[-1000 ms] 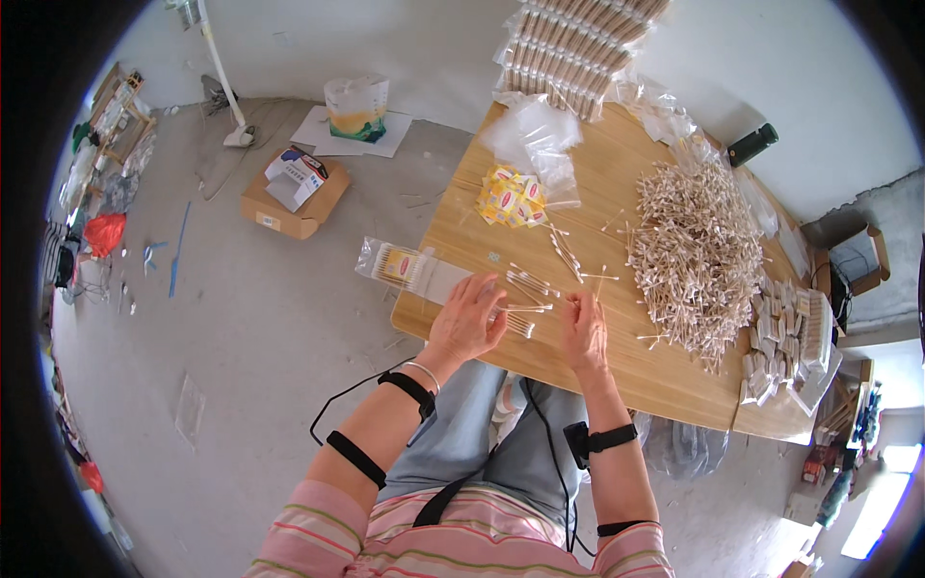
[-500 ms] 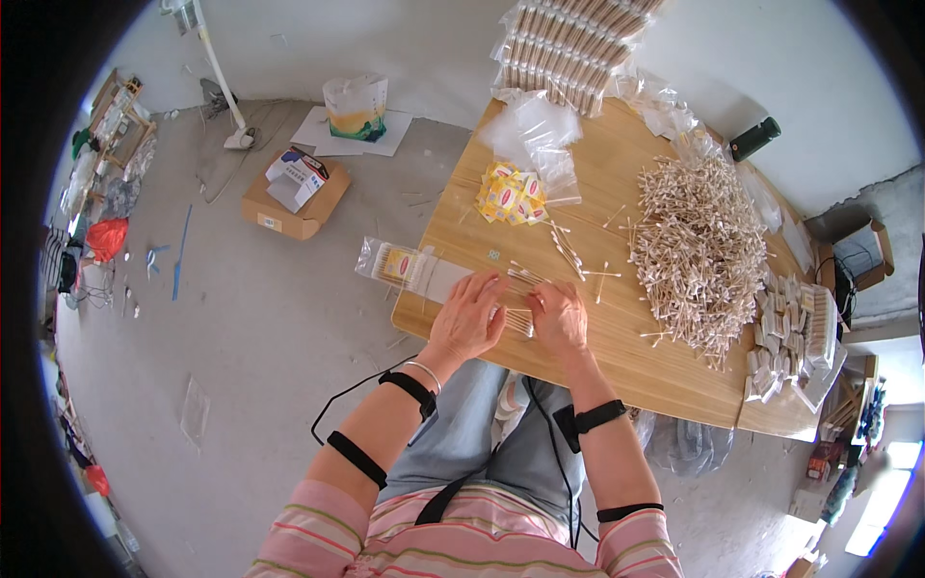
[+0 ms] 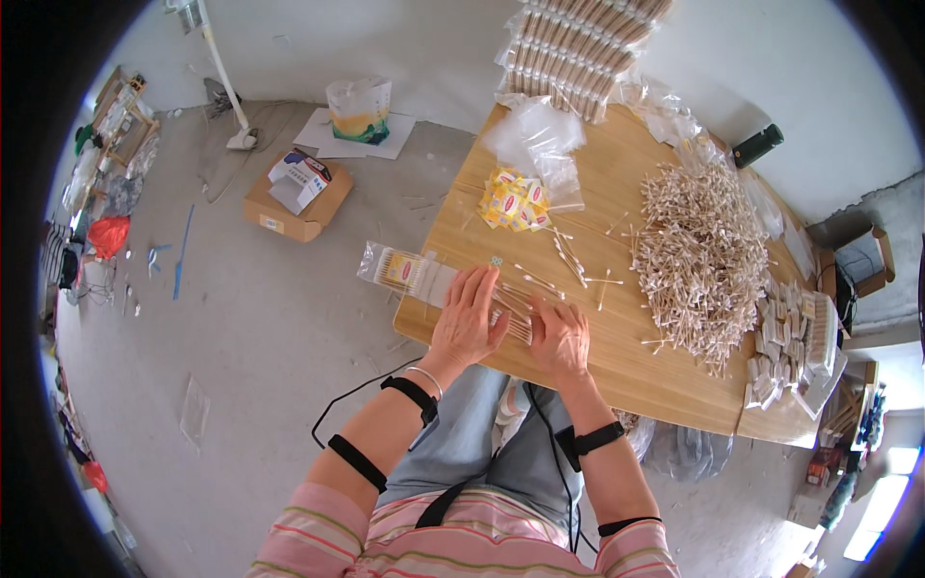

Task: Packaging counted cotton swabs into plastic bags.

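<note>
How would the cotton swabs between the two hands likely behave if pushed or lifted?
The cotton swabs would probably roll or splay apart, being slim and lying side by side with nothing visibly binding them. They look very light, being so thin. They also seem fairly stiff, since their visible lengths look straight.

Swab row point(image 3: 518, 326) btwn L hand point(image 3: 467, 318) & R hand point(image 3: 562, 335), nr edge of tbl point(image 3: 617, 339). Filled bag point(image 3: 403, 270) L of L hand, jutting past tbl's L edge. Swab pile point(image 3: 699, 255) on R half; bundles point(image 3: 785, 332) R of it, nr corner. Label heap point(image 3: 515, 200) L of pile, clear bags point(image 3: 540, 140) behind. Stacked packs point(image 3: 573, 63) far end. Carton point(image 3: 299, 214) on flr, I see, left of tbl.
</note>
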`<action>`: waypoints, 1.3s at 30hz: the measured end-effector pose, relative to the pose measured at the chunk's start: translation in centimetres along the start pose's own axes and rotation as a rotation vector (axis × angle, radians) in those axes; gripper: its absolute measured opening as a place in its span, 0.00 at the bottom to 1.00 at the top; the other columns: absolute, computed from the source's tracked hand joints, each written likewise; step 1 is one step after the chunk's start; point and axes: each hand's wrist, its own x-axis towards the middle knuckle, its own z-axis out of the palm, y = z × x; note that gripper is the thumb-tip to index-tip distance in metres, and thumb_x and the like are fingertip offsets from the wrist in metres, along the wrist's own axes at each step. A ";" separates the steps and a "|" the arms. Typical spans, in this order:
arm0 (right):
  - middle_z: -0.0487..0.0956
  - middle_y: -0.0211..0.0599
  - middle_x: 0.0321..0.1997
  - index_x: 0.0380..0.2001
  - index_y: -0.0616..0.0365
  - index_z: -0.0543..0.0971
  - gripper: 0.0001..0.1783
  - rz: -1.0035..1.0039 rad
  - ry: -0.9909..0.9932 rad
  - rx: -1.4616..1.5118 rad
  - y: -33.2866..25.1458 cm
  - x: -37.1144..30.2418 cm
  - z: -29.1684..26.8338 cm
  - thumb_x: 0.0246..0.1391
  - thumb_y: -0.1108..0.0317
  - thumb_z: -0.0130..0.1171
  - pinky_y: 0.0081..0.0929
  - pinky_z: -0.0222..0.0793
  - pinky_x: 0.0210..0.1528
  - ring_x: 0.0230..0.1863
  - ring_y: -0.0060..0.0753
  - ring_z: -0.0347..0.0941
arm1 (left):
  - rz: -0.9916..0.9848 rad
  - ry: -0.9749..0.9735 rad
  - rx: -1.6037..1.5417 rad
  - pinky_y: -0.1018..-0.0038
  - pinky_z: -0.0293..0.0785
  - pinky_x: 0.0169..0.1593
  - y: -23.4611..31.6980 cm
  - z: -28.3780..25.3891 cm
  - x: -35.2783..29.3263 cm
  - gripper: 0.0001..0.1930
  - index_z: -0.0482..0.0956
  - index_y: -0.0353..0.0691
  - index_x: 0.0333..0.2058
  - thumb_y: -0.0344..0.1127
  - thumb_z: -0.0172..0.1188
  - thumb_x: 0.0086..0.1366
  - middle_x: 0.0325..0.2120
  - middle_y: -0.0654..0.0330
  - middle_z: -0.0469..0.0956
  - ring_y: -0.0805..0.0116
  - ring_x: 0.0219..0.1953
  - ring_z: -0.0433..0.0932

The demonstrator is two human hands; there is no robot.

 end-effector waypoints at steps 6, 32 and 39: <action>0.76 0.41 0.29 0.40 0.54 0.80 0.13 0.170 0.089 0.091 0.8 0.8 -0.6 0.48 0.72 0.58 0.41 0.66 0.42 0.36 0.46 0.72 | -0.017 -0.075 -0.002 0.56 0.50 0.67 -0.3 -0.4 -0.2 0.31 0.61 0.34 0.57 0.39 0.59 0.56 0.52 0.50 0.68 0.52 0.58 0.64; 0.78 0.44 0.30 0.29 0.57 0.78 0.06 0.240 -0.085 0.289 1.7 3.9 0.8 0.52 0.67 0.58 0.43 0.66 0.44 0.39 0.50 0.72 | 0.081 -0.137 -0.008 0.60 0.53 0.66 0.1 -0.7 0.2 0.29 0.67 0.37 0.54 0.44 0.62 0.56 0.55 0.54 0.68 0.56 0.61 0.61; 0.77 0.45 0.25 0.30 0.64 0.77 0.11 0.418 -0.182 0.536 1.2 3.8 -1.2 0.57 0.65 0.53 0.35 0.68 0.32 0.27 0.42 0.73 | 0.058 -0.093 -0.042 0.58 0.57 0.64 -0.3 -0.8 -0.1 0.28 0.66 0.37 0.54 0.38 0.62 0.56 0.53 0.53 0.68 0.52 0.58 0.64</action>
